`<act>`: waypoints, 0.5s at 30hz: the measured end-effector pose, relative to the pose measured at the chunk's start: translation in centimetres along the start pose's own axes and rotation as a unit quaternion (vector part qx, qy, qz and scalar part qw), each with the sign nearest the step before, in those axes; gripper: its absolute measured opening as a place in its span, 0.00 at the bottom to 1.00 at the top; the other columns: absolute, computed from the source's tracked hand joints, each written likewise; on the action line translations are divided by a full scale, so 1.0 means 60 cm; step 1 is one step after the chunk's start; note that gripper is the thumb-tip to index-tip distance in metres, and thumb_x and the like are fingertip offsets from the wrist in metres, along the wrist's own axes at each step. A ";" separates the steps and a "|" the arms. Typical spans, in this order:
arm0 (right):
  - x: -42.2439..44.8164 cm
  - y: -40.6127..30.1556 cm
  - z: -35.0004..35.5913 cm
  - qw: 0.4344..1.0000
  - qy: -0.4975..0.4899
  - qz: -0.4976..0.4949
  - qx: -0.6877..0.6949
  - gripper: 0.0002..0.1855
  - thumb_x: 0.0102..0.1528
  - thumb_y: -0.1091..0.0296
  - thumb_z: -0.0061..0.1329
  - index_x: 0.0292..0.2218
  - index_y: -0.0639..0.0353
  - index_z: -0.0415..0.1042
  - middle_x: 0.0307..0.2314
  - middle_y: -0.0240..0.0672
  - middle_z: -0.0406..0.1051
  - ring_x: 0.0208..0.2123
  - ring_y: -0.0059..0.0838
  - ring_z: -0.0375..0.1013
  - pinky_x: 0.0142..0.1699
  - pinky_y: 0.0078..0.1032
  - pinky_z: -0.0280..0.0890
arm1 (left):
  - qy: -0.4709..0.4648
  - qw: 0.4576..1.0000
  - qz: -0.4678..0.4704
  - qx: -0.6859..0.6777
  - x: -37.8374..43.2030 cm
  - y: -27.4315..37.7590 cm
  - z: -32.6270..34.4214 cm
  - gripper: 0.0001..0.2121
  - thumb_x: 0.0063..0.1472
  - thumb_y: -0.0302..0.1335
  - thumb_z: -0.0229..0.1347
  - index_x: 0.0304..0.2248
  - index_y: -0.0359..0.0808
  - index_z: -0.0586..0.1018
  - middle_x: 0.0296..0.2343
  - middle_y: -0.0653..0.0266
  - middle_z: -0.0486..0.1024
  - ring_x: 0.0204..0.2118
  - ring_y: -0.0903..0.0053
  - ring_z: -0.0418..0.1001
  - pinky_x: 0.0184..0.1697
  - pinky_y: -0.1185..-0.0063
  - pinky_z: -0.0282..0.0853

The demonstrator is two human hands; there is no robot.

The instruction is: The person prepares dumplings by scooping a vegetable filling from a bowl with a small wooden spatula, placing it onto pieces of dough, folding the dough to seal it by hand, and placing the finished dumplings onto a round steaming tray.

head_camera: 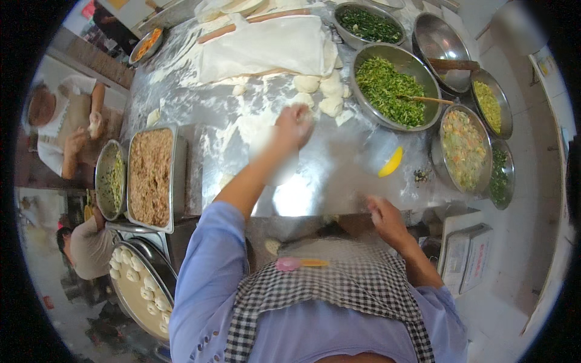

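Note:
My left hand [296, 125] reaches over the steel worktable [218, 159], fingers curled at a flattened dough round [303, 99]. Motion blur and the hand itself hide whether dough is between the fingers. Close by lie more dough pieces [331, 105], dusted with flour. My right hand [386, 220] hovers at the table's front edge, its fingers loosely bent, and no object shows in it. Beyond it on the steel lies a yellow curved tool [391, 162], perhaps a scraper.
A bowl of chopped greens [390, 90] holds a wooden-handled utensil. Several filling bowls [467, 149] line the right side. A white cloth [263, 47] and rolling pin [254, 25] lie at the back. Leftward are a meat-filling pan [152, 177], a tray of buns [136, 295] and two people.

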State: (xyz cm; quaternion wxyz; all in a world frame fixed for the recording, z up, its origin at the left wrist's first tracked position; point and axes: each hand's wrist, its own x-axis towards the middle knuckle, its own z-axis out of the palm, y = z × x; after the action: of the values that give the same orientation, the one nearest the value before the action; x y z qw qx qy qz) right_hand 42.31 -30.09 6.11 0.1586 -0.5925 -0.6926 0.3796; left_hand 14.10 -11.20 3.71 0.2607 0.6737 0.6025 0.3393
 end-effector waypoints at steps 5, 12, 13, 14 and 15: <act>-0.010 0.067 -0.072 0.996 0.060 -0.018 0.058 0.14 0.50 0.79 0.41 0.41 0.61 0.67 0.29 0.41 0.69 0.30 0.36 0.70 0.37 0.26 0.64 | 0.100 0.973 0.085 0.192 0.174 -0.034 0.072 0.15 0.47 0.29 0.54 0.37 0.35 0.74 0.30 0.49 0.72 0.33 0.55 0.69 0.40 0.68 0.66; 0.073 0.065 -0.172 0.997 0.003 -0.081 0.003 0.11 0.51 0.74 0.41 0.39 0.60 0.68 0.32 0.42 0.70 0.35 0.43 0.70 0.41 0.34 0.64 | -0.086 0.969 -0.156 -0.170 0.201 -0.020 -0.016 0.12 0.47 0.26 0.56 0.34 0.33 0.73 0.24 0.66 0.70 0.25 0.81 0.68 0.29 0.81 0.65; 0.090 0.068 -0.190 0.994 0.019 -0.101 -0.026 0.12 0.51 0.74 0.41 0.39 0.60 0.68 0.32 0.42 0.70 0.36 0.43 0.69 0.41 0.35 0.64 | -0.034 0.995 -0.087 -0.047 0.166 0.025 -0.036 0.13 0.46 0.26 0.56 0.33 0.33 0.73 0.25 0.64 0.70 0.26 0.79 0.68 0.29 0.81 0.65; 0.109 0.067 -0.208 0.991 0.038 -0.120 -0.053 0.12 0.51 0.74 0.41 0.39 0.60 0.68 0.32 0.42 0.69 0.36 0.43 0.69 0.41 0.35 0.64 | 0.017 0.997 -0.014 0.077 0.127 0.066 -0.053 0.13 0.45 0.27 0.56 0.33 0.34 0.73 0.26 0.61 0.71 0.26 0.76 0.68 0.29 0.80 0.64; 0.129 0.061 -0.233 0.978 0.108 -0.153 -0.095 0.12 0.50 0.74 0.42 0.38 0.59 0.68 0.32 0.41 0.69 0.36 0.44 0.68 0.40 0.36 0.63 | 0.015 0.986 0.110 0.122 0.085 0.097 -0.066 0.13 0.46 0.22 0.55 0.35 0.35 0.73 0.31 0.59 0.70 0.29 0.74 0.69 0.32 0.78 0.66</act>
State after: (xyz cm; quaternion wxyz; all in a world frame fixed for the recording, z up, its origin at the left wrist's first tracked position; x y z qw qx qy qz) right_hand 52.33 -18.03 10.96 0.2317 -0.5289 -0.7870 0.2173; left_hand 14.97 -7.17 11.39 0.1280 0.7574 0.5657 0.3000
